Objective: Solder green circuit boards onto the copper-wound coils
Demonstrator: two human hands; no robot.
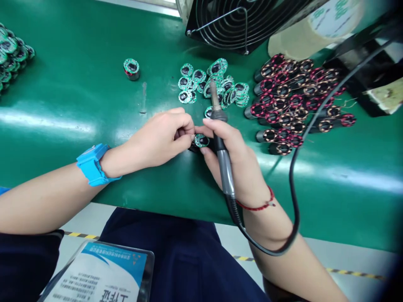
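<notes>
At a glossy green bench mat [78,105], the left hand [163,136] pinches a small round green circuit board [201,140] just above the mat's near edge, while the right hand [242,167] grips a black-handled soldering iron [225,167], its fingertips touching the same board. Beyond the iron's tip lie a loose heap of matching green boards [217,82] and, to its right, a pile of red-and-copper wound coils [296,105]. A black wire-grille fan [245,21] stands at the far edge, and yellow-black floor tape [355,273] runs below the bench.
</notes>
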